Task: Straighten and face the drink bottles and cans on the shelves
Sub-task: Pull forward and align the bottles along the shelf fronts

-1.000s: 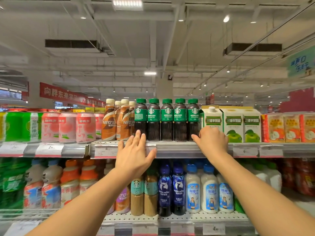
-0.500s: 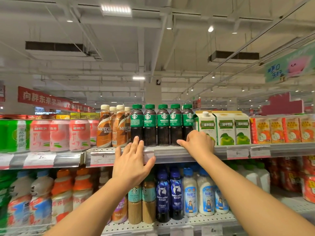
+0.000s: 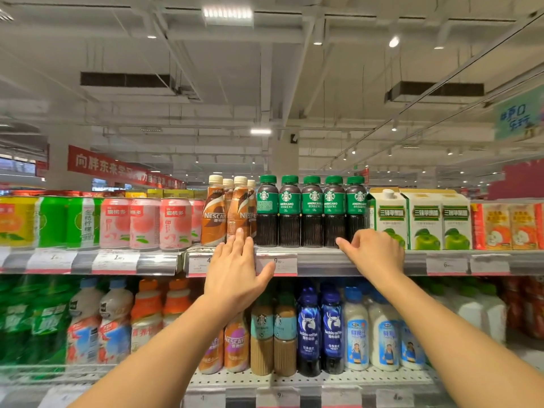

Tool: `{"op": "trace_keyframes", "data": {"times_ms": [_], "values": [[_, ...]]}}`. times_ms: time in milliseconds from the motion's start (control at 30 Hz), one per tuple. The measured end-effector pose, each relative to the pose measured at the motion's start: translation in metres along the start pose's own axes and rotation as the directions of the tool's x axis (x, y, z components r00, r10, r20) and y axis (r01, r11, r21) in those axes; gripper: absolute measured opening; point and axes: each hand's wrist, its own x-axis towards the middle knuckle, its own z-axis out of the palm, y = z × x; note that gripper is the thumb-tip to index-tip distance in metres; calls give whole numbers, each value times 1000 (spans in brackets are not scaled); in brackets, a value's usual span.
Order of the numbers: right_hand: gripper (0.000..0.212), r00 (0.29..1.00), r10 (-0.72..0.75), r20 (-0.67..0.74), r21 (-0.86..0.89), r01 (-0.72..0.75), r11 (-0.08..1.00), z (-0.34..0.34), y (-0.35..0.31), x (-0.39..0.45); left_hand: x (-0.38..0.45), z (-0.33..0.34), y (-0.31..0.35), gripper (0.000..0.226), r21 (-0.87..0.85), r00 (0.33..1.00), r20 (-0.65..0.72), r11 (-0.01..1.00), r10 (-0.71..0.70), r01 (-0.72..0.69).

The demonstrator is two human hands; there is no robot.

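Five dark Americano bottles [image 3: 312,213] with green labels stand in a row on the upper shelf [image 3: 323,260]. Brown Nescafé bottles [image 3: 213,213] stand to their left. My left hand [image 3: 238,275] is raised flat against the shelf edge, fingers straight, with the fingertips at the base of a Nescafé bottle [image 3: 240,213]. My right hand [image 3: 374,254] covers the foot of the rightmost Americano bottle [image 3: 356,207]. Its fingers curl across the front of that bottle, and the index tip reaches the neighbouring bottle. The thumb is hidden.
Pink peach cans [image 3: 144,223], green cans [image 3: 53,222] and yellow cans stand at the left of the upper shelf. Green apple juice cartons [image 3: 424,222] and orange cartons [image 3: 506,226] stand at the right. The lower shelf holds coffee bottles [image 3: 309,328] and milk bottles [image 3: 356,331].
My right hand has moved left from the apple carton to the foot of the rightmost Americano bottle. My left hand stays open at the shelf edge, now under the Nescafé bottles.
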Motion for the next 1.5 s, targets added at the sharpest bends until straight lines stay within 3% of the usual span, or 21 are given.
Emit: {"op": "trace_keyframes", "data": {"times_ms": [167,300,700,1000,1100,1200,1267,1367,1433,1500], "values": [[55,999,23,28,21,-24,1000,-5,-2,0,-2,-2,-10,86,-17,999,-4,999,35,-35],[58,999,38,39,25,-39,999,-10,-5,0,-1,-8,-32,88,48,997,-59,997,-57,60],[59,996,82,23,41,-83,996,-3,-5,-1,-3,-7,-39,107,79,998,34,996,-52,49],[49,994,87,60,100,-93,991,-13,-10,-12,-10,-16,-44,98,25,996,86,1000,-8,5],[40,999,23,39,238,-32,971,-15,-4,-40,-33,-16,-33,82,-63,1000,-6,998,27,-27],[29,999,44,-27,527,-24,850,-5,12,-111,-80,-8,-15,65,-173,980,-175,977,93,-124],[15,994,94,58,575,-110,811,16,25,-174,-119,6,-8,53,-240,961,-244,952,129,-189],[14,912,59,406,502,-276,820,64,39,-265,-178,46,-6,34,-305,976,-196,940,95,-153],[18,790,1,613,424,-330,843,99,44,-318,-214,77,-5,23,-309,999,-32,951,21,-30],[18,670,-36,742,368,-360,857,132,48,-361,-247,110,-4,19,-260,979,201,961,-42,94]]}}
